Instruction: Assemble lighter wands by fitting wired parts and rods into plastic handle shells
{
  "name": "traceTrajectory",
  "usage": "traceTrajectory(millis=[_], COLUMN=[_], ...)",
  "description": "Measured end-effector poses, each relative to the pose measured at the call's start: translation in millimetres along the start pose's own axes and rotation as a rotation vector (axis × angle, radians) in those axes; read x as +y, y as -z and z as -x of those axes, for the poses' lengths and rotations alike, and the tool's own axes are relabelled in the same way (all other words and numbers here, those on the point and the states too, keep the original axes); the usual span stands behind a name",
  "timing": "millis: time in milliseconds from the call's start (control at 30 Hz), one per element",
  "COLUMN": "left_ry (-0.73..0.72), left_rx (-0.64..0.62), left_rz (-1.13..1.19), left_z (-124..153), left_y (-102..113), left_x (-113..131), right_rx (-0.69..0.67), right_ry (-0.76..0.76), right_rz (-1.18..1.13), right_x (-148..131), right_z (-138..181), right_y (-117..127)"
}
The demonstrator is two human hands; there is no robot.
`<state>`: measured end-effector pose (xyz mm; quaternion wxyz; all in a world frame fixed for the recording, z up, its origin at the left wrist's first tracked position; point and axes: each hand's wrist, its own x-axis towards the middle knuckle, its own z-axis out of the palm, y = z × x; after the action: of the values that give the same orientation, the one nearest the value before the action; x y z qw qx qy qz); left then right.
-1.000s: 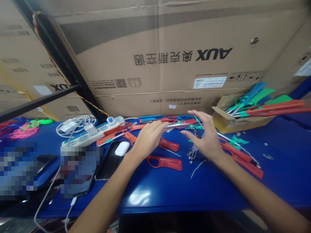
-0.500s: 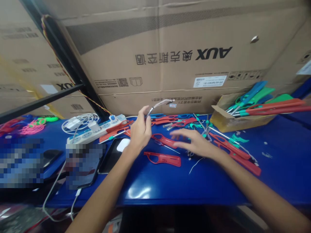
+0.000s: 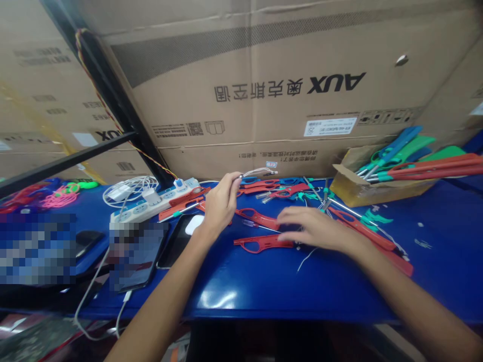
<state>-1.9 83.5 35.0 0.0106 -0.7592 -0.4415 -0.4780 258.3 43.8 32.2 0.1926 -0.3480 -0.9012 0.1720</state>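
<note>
Above the glossy blue table (image 3: 264,299), the left hand (image 3: 222,201) pinches a slender piece with thin white wires (image 3: 258,172). The right hand (image 3: 315,227), thumb apart from fingers, is at the right end of a flat red plastic shell (image 3: 275,241); the contact is unclear. At far right stands a small brown cardboard box (image 3: 354,191).

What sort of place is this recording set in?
Probably a small workshop or assembly bench, perhaps in a storeroom: loose red plastic pieces lie on a blue tabletop, an open carton holds long coloured pieces, and a large printed cardboard box stands behind.
</note>
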Motion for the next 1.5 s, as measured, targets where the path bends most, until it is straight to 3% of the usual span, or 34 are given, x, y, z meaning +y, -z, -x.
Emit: traceTrajectory(millis=[100, 167, 300, 667, 967, 1500], left_ry=[-0.04, -0.082, -0.14, -0.196, -0.175, -0.232], left_rx=[-0.065, -0.104, -0.169, -0.245, -0.231, -0.225], left_rz=[0.002, 0.014, 0.034, 0.036, -0.015, -0.003], left_z=[2, 3, 5, 6, 9, 5], left_y=[-1, -1, -2, -3, -9, -1], left_x=[3, 7, 13, 16, 7, 14], right_rx=[0.407, 0.549, 0.554, 0.766, 0.768, 0.62], right_ry=[-0.133, -0.208, -0.214, -0.181, -0.057, -0.243], right_rz=[0.028, -0.082, -0.314, -0.142, -0.142, -0.623], right_x=[8, 9, 4, -10, -15, -9], right_z=[2, 0, -5, -4, -4, -8], right_y=[8, 9, 2, -3, -4, -5])
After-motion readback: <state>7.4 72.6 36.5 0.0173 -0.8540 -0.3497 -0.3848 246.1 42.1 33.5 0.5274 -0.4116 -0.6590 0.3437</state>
